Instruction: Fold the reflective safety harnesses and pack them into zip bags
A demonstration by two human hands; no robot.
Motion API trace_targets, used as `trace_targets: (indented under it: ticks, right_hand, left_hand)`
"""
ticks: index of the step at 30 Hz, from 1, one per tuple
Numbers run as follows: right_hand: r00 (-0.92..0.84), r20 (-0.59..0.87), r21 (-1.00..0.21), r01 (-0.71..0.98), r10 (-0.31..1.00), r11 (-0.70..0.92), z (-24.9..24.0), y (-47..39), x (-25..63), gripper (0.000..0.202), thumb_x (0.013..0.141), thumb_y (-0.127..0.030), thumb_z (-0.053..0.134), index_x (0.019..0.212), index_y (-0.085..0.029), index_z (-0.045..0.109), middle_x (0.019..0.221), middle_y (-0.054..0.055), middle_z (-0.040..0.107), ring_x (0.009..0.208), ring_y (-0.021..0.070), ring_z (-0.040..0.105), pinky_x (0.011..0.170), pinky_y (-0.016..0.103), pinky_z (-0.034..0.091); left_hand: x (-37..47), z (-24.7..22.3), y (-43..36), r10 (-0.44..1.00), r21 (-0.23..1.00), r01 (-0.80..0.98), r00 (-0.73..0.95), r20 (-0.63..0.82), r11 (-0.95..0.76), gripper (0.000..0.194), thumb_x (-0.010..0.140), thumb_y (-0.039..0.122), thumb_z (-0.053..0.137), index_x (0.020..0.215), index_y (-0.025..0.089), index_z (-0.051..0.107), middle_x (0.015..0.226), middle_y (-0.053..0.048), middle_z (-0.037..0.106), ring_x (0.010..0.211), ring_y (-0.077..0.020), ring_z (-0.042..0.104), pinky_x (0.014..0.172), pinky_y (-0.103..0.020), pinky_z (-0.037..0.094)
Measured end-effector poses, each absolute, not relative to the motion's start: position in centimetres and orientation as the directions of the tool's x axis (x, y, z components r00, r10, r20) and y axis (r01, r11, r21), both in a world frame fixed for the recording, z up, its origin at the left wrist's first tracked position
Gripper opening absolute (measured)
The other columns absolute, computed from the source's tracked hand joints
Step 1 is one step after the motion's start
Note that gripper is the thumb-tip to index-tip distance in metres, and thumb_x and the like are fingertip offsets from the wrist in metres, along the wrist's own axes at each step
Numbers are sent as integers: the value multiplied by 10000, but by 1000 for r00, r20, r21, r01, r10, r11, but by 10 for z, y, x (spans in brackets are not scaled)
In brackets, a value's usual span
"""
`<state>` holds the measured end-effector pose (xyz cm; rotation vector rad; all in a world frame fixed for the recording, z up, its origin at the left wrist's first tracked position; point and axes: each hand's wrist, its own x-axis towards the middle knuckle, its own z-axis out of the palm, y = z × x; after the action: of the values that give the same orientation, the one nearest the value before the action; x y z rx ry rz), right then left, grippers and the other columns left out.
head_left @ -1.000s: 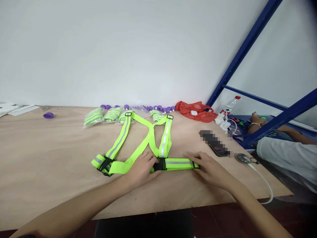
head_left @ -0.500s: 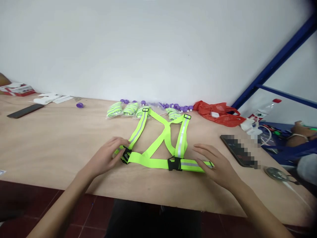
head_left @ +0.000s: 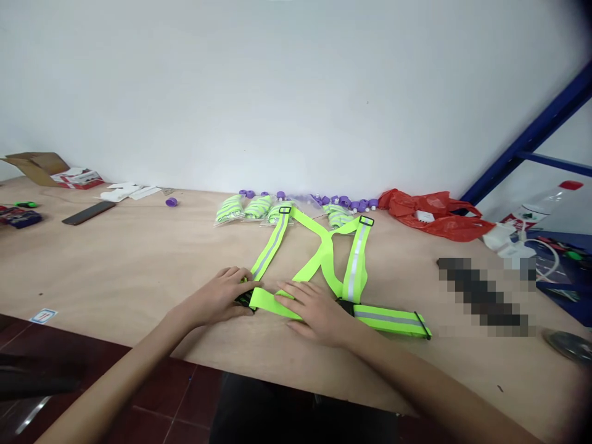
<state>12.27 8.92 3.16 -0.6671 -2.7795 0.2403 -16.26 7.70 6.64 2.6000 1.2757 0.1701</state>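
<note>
A neon yellow-green reflective harness [head_left: 326,246] with silver stripes lies spread on the wooden table, its straps crossing in the middle. My left hand [head_left: 222,297] is closed around the left end of its waist strap, at a black buckle [head_left: 245,298] mostly covered by my fingers. Flat on the lower strap rests my right hand [head_left: 319,316], fingers stretched out toward the left. Behind that hand, the right black buckle [head_left: 346,306] is partly hidden. The folded right end of the waist strap [head_left: 393,319] extends past my wrist.
Along the wall lie several bagged harnesses [head_left: 230,209] and small purple parts [head_left: 345,201]. A red plastic bag [head_left: 416,209] and a bottle [head_left: 539,206] are at the right, behind a blurred dark object [head_left: 481,296]. A dark flat bar [head_left: 89,213] and an open carton [head_left: 39,166] are leftward.
My right hand has moved left from the right strap end onto the lower strap. My left hand has closed further over the left buckle. The view has turned left.
</note>
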Motion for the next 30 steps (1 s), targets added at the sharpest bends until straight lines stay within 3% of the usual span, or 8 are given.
trace_targets:
  ticks: [6, 10, 12, 14, 17, 21, 26, 30]
  right_hand:
    - [-847, 204, -290, 427, 491, 857, 17, 91, 126, 436, 969, -329, 539, 1388, -207, 543, 1416, 83, 591, 1343, 272, 484, 1120, 473, 378]
    - [-849, 205, -259, 433, 487, 863, 16, 90, 125, 425, 997, -352, 497, 1395, -209, 540, 1441, 86, 569, 1355, 271, 468, 1128, 463, 358]
    - [-850, 199, -245, 439, 488, 864, 16, 90, 125, 453, 1012, -370, 465, 1438, -218, 497, 1468, 91, 540, 1360, 269, 462, 1128, 462, 354]
    - [-858, 181, -226, 439, 480, 870, 17, 90, 125, 472, 1022, -381, 442, 1475, -248, 453, 1494, 91, 510, 1375, 273, 446, 1129, 472, 347]
    - [-879, 130, -193, 432, 459, 881, 19, 91, 126, 466, 1016, -422, 455, 1465, -297, 472, 1530, 93, 464, 1408, 303, 406, 1134, 504, 323]
    - [-882, 79, -193, 443, 464, 876, 19, 93, 127, 542, 996, -545, 441, 1485, -313, 445, 1568, 110, 404, 1447, 332, 343, 1147, 532, 280]
    - [-876, 76, -197, 455, 476, 868, 16, 93, 127, 594, 986, -601, 407, 1499, -303, 427, 1582, 129, 377, 1470, 339, 300, 1163, 542, 243]
    - [-870, 76, -201, 465, 487, 862, 14, 93, 128, 584, 986, -600, 407, 1492, -310, 437, 1591, 125, 361, 1463, 355, 308, 1157, 556, 254]
  left_hand:
    - [-166, 80, 85, 798, 457, 723, 601, -46, -518, 206, 943, 384, 574, 1074, 245, 652, 1197, -66, 580, 1181, -249, 521, 1014, -379, 435]
    - [-184, 70, 84, 895, 624, 683, 443, 59, -379, 304, 1011, 414, 418, 1144, 240, 630, 1337, -87, 564, 1286, -264, 481, 1106, -431, 389]
    - [-195, 59, 85, 962, 740, 622, 240, 129, -255, 383, 991, 489, 432, 1221, 243, 614, 1353, -95, 575, 1270, -287, 508, 1093, -443, 410]
    - [-206, 49, 89, 994, 875, 479, -43, 105, -72, 443, 959, 545, 465, 1211, 222, 634, 1239, -98, 641, 1163, -298, 593, 1007, -431, 491]
    - [-219, 41, 99, 896, 995, 4, -435, -85, 96, 394, 952, 495, 480, 1150, 196, 644, 1108, -84, 678, 895, -254, 700, 805, -396, 591]
    - [-238, 44, 110, 777, 934, -355, -576, -254, 42, 379, 1019, 369, 318, 1086, 159, 627, 1004, -119, 700, 833, -250, 720, 713, -414, 618]
    - [-256, 42, 114, 749, 964, -263, -630, -205, 43, 351, 1013, 363, 330, 1101, 182, 617, 993, -98, 692, 833, -240, 717, 727, -411, 624]
    - [-261, 38, 108, 765, 949, 246, -644, 7, 198, 370, 899, 366, 559, 1210, 170, 601, 1175, -120, 677, 1096, -300, 659, 934, -449, 560]
